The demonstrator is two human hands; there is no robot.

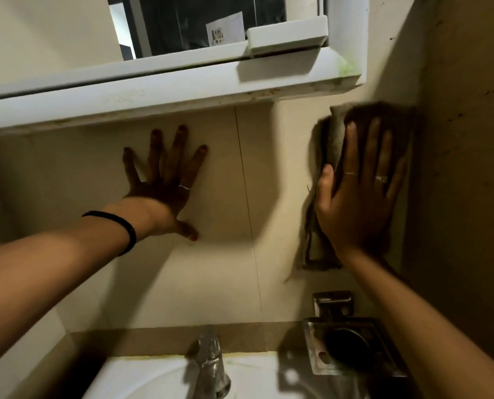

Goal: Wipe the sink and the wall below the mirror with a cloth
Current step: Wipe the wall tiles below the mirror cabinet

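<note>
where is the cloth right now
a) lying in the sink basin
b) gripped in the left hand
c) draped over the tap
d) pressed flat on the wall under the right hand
d: the right hand lies with straight fingers over the dark cloth against the wall, near the corner below the mirror shelf; the left hand rests bare on the wall.
</note>
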